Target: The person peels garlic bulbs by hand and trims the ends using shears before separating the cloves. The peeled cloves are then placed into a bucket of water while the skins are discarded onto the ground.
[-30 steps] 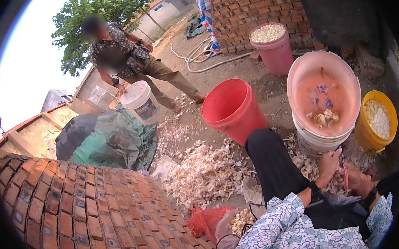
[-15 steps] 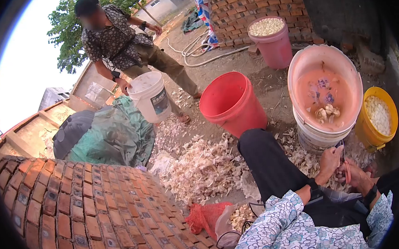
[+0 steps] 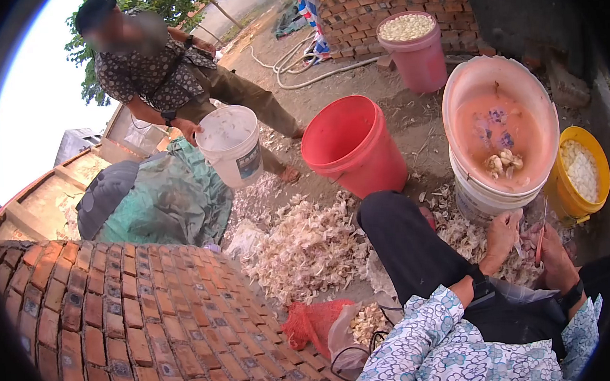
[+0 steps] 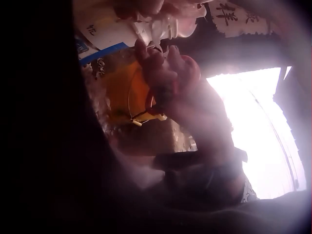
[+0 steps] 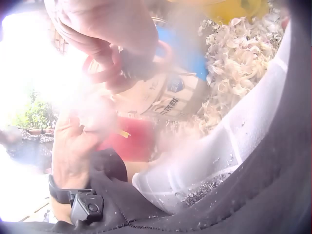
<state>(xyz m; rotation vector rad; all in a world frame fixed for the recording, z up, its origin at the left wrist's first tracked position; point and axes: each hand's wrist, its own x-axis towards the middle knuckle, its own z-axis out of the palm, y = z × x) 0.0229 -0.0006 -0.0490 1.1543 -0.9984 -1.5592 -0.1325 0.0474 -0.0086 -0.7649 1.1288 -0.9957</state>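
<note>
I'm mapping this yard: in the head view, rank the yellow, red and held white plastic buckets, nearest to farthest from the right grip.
1. Yellow plastic bucket, right side.
2. Red plastic bucket, near centre.
3. Held white plastic bucket, left of centre.

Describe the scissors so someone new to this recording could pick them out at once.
In the head view, start at the big pink basin right of centre. Below its right side, in front of the yellow bucket, the person's right hand grips the scissors. Unlike the rounded bucket, they show reddish handles and a thin blade pointing up.
</note>
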